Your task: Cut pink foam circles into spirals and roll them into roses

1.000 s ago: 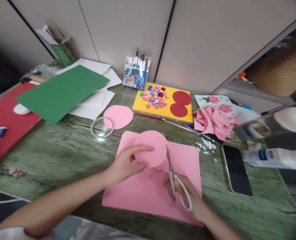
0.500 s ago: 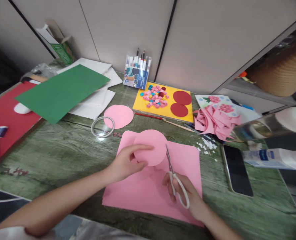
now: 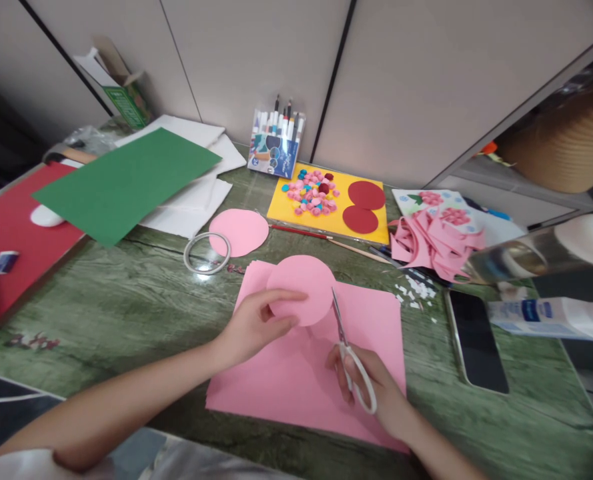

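Note:
A round pink paper disc [image 3: 309, 283] is held by its left side in my left hand [image 3: 251, 327], the thumb and fingers pinching it. It is raised over a stack of pink paper sheets [image 3: 276, 393]. White-handled scissors [image 3: 345, 343] are in my right hand [image 3: 376, 383], fingers in the loops. Their blades look nearly closed and point up at the disc's right edge; whether they touch it I cannot tell. Another pink disc [image 3: 249, 230] lies beyond, partly inside a pale ring [image 3: 187, 257].
Pink paper scraps [image 3: 431, 243], white paper bits [image 3: 416, 291], a phone [image 3: 477, 341] and a bottle [image 3: 551, 317] are on the right. A yellow pad [image 3: 281, 210] bears pompoms [image 3: 313, 193] and red discs [image 3: 366, 195]. Green [image 3: 131, 177] and red sheets [image 3: 26, 227] lie left, markers [image 3: 276, 143] behind.
My left hand has tilted and lifted the pink disc very slightly. The scissors stay beside its right edge, almost unmoved, and the whole view has shifted a little.

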Action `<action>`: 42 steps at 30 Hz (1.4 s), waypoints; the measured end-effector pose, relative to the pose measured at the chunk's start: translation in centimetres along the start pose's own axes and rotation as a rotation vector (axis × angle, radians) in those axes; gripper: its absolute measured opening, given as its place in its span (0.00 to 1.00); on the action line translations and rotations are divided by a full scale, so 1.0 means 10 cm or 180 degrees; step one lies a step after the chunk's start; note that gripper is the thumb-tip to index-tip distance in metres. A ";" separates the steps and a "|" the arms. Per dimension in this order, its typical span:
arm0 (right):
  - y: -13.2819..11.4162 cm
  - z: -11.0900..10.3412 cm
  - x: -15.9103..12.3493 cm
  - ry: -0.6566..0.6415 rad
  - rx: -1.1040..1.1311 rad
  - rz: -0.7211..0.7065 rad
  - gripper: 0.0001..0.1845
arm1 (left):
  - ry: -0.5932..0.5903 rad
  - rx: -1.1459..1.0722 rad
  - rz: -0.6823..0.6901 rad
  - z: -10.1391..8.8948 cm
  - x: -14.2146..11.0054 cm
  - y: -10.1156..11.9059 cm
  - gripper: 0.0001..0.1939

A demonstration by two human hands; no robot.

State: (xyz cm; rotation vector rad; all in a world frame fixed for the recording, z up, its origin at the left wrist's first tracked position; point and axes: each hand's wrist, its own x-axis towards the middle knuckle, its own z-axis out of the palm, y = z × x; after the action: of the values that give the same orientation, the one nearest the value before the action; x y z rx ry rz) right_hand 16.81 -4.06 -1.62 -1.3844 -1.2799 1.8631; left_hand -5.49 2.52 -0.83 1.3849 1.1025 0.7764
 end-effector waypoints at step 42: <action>0.01 0.01 -0.02 0.0070 0.0050 -0.0073 0.24 | -0.0070 0.0037 -0.0101 0.05 -0.03 0.04 0.18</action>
State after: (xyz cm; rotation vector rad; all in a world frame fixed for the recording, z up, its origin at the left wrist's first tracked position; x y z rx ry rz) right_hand 16.83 -4.29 -1.57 -1.3726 -1.2626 1.8339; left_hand -5.03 2.10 -0.45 1.3796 1.1109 0.7312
